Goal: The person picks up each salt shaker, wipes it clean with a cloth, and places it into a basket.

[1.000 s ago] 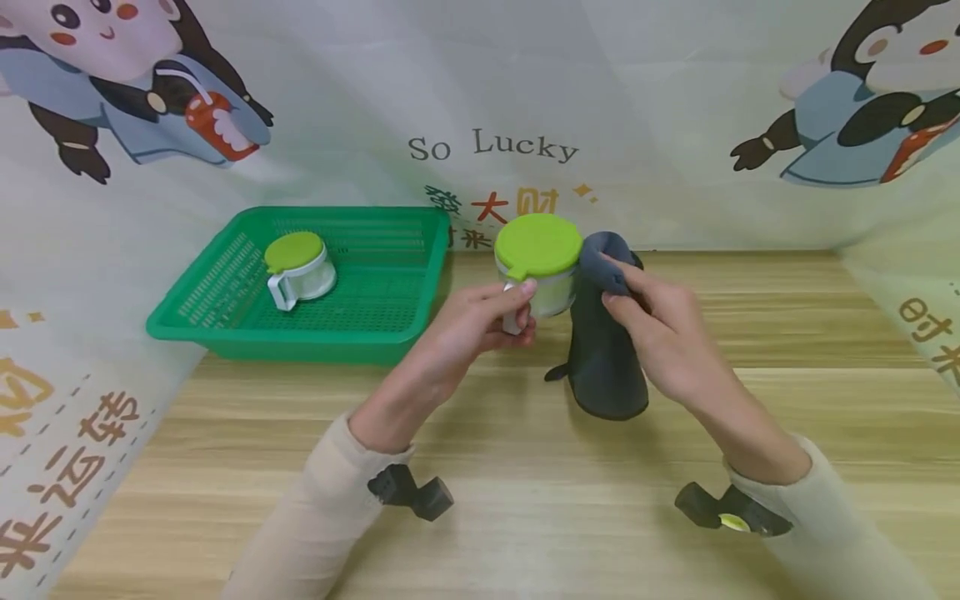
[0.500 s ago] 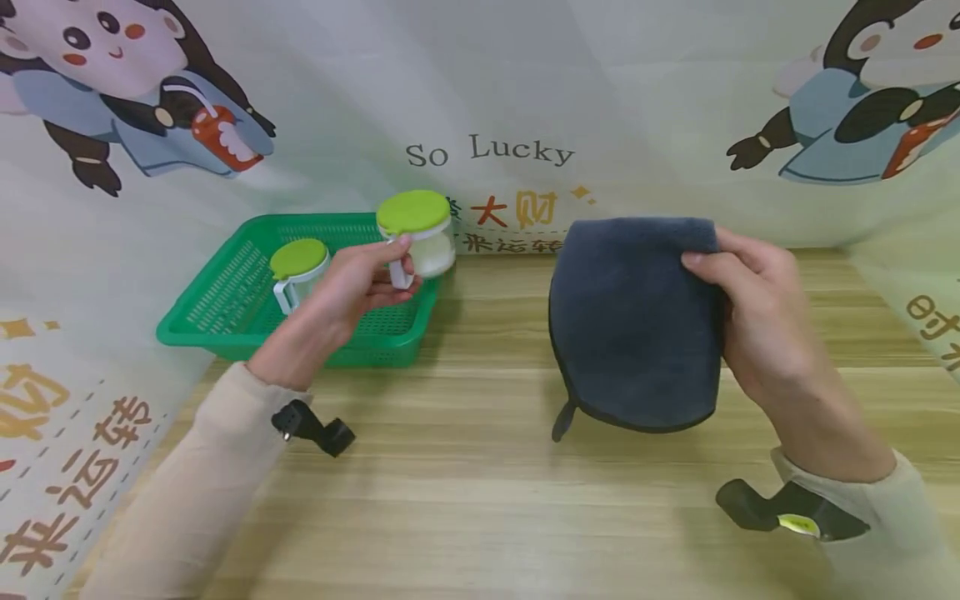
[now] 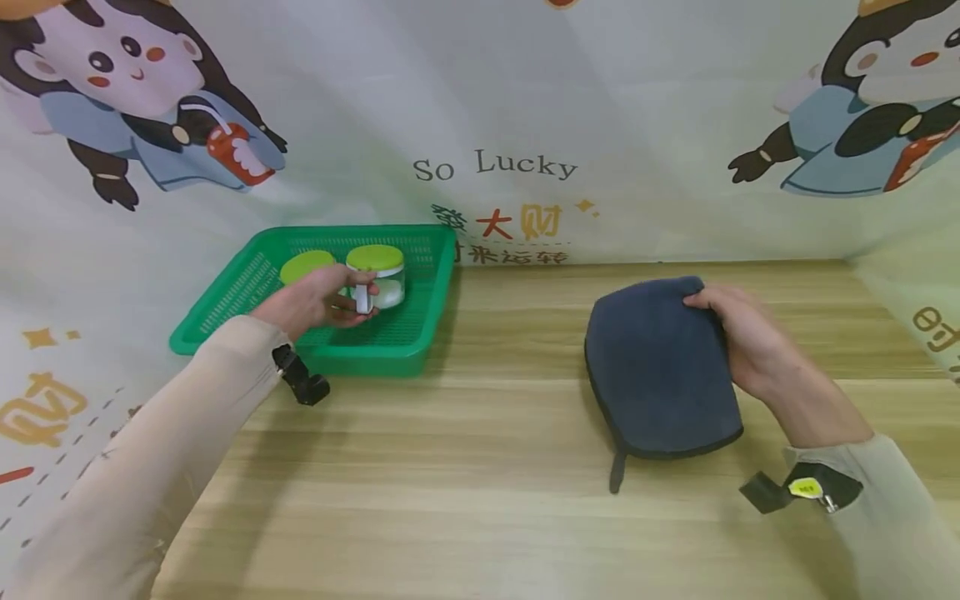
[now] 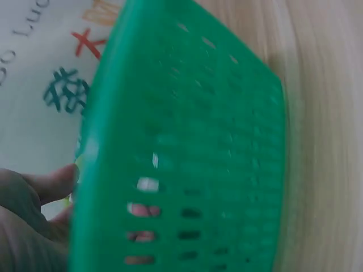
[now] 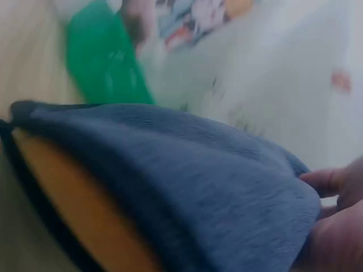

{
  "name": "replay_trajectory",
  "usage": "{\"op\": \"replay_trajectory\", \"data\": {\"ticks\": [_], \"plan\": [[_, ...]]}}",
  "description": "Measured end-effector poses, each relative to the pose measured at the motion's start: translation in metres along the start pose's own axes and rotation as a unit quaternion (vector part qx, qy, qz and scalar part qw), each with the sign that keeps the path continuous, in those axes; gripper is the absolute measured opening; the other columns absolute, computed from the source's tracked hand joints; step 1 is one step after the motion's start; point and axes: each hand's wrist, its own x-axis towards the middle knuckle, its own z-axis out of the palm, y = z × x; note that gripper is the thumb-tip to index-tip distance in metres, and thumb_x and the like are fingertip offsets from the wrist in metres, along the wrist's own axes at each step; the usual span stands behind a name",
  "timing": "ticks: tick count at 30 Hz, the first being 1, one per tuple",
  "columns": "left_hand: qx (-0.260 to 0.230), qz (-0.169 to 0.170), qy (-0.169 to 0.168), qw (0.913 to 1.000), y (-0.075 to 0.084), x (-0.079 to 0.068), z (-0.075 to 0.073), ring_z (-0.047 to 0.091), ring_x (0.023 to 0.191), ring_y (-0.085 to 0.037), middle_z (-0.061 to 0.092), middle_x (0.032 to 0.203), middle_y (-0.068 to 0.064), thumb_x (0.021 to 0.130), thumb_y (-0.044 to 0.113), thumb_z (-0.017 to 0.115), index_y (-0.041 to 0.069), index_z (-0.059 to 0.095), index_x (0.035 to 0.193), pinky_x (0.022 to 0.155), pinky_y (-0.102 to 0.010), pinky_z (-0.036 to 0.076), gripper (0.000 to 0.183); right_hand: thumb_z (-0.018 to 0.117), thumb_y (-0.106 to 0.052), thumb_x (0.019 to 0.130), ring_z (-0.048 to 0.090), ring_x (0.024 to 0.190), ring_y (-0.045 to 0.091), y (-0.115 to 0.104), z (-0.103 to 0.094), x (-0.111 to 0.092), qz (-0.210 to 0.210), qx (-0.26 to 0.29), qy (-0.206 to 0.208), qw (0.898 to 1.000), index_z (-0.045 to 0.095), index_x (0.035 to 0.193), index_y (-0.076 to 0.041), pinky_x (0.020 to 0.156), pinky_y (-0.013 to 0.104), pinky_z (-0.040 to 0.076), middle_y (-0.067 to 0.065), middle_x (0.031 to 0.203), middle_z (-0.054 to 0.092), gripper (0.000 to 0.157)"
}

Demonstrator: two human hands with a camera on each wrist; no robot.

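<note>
My left hand [image 3: 317,298] pinches the white handle of a clear seasoning jar [image 3: 388,290] with a lime-green lid. This jar is inside the green basket [image 3: 367,364], beside another green-lidded jar [image 3: 306,265], partly hidden by the hand. Whether the held jar rests on the basket floor I cannot tell. In the left wrist view the basket wall [image 4: 193,130] hides most of the jar. At the right, my right hand [image 3: 761,358] grips the upper right edge of a dark blue cloth mitt-like pad [image 3: 660,375] with a hanging loop. An orange underside [image 5: 79,204] shows in the right wrist view.
The wooden table [image 3: 465,467] spreads between the basket and the pad. A printed backdrop [image 3: 637,150] rises behind the table and at both sides. The basket stands at the back left, near the backdrop.
The left hand has carried the jar left and down into the basket. The right hand has drawn the blue pad away to the right, then lowered it toward the table.
</note>
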Motion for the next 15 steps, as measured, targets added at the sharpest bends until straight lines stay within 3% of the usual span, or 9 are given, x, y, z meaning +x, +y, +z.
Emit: {"op": "replay_trajectory", "data": {"ticks": [2,4,6,8,9,11,13,15], "plan": [[0.023,0.003,-0.003,0.9997,-0.007,0.002,-0.006,0.060,0.108,-0.025,0.053,0.117,-0.012,0.109,0.038,0.048,0.016,0.071,0.090,0.085,-0.028,0.057,0.037,0.042,-0.022,0.110,0.068,0.093,0.013,0.007,-0.011,0.008,0.038,-0.057,0.000,0.998,0.065,0.117,-0.011,0.080,0.029,0.059,0.001,0.112,0.068,0.027],[0.044,0.003,0.003,0.9990,-0.013,0.003,-0.013,0.054,0.117,-0.028,0.050,0.121,-0.011,0.110,0.038,0.045,0.017,0.071,0.089,0.096,-0.035,0.054,0.039,0.035,-0.021,0.111,0.062,0.124,0.026,0.013,-0.020,0.015,0.058,-0.140,-0.005,0.988,0.048,0.145,-0.001,0.101,0.037,0.054,0.019,0.142,0.056,0.042],[0.075,0.007,0.009,0.9971,-0.018,0.003,-0.017,0.049,0.124,-0.033,0.048,0.127,-0.012,0.111,0.038,0.041,0.015,0.070,0.094,0.104,-0.042,0.050,0.041,0.029,-0.020,0.111,0.043,0.145,0.042,0.016,-0.027,0.020,0.068,-0.243,0.000,0.968,0.020,0.159,0.008,0.114,0.050,0.044,0.034,0.160,0.030,0.056],[0.103,0.012,0.015,0.9945,-0.021,0.002,-0.020,0.046,0.131,-0.039,0.046,0.137,-0.017,0.112,0.039,0.038,0.010,0.068,0.108,0.110,-0.048,0.046,0.041,0.024,-0.016,0.110,0.020,0.151,0.056,0.018,-0.034,0.022,0.068,-0.337,-0.001,0.939,-0.004,0.159,0.011,0.119,0.062,0.032,0.040,0.165,0.004,0.063],[0.111,0.014,0.021,0.9935,-0.022,0.001,-0.020,0.045,0.134,-0.042,0.044,0.142,-0.020,0.112,0.038,0.038,0.007,0.066,0.118,0.113,-0.050,0.045,0.042,0.026,-0.015,0.110,0.017,0.150,0.060,0.018,-0.037,0.022,0.070,-0.371,0.005,0.926,-0.004,0.158,0.013,0.119,0.067,0.029,0.043,0.162,0.005,0.063],[0.130,0.016,0.036,0.9907,-0.023,-0.002,-0.020,0.044,0.137,-0.045,0.039,0.152,-0.026,0.111,0.037,0.040,0.003,0.056,0.137,0.115,-0.051,0.043,0.046,0.029,-0.016,0.110,0.024,0.145,0.063,0.019,-0.042,0.022,0.069,-0.423,0.019,0.903,0.002,0.157,0.016,0.115,0.069,0.033,0.047,0.158,0.012,0.063],[0.155,0.019,0.057,0.9861,-0.023,-0.007,-0.021,0.048,0.135,-0.045,0.038,0.155,-0.028,0.109,0.036,0.045,0.000,0.046,0.148,0.114,-0.050,0.045,0.053,0.034,-0.018,0.110,0.027,0.141,0.065,0.019,-0.045,0.020,0.062,-0.451,0.026,0.890,0.005,0.156,0.017,0.112,0.070,0.036,0.049,0.156,0.015,0.065],[0.199,0.031,0.084,0.9759,-0.021,-0.014,-0.022,0.055,0.125,-0.042,0.043,0.148,-0.029,0.106,0.037,0.051,-0.002,0.045,0.145,0.105,-0.048,0.051,0.056,0.037,-0.022,0.110,0.027,0.141,0.065,0.016,-0.047,0.017,0.050,-0.464,0.035,0.884,0.005,0.157,0.016,0.110,0.070,0.037,0.050,0.155,0.015,0.068]]}}
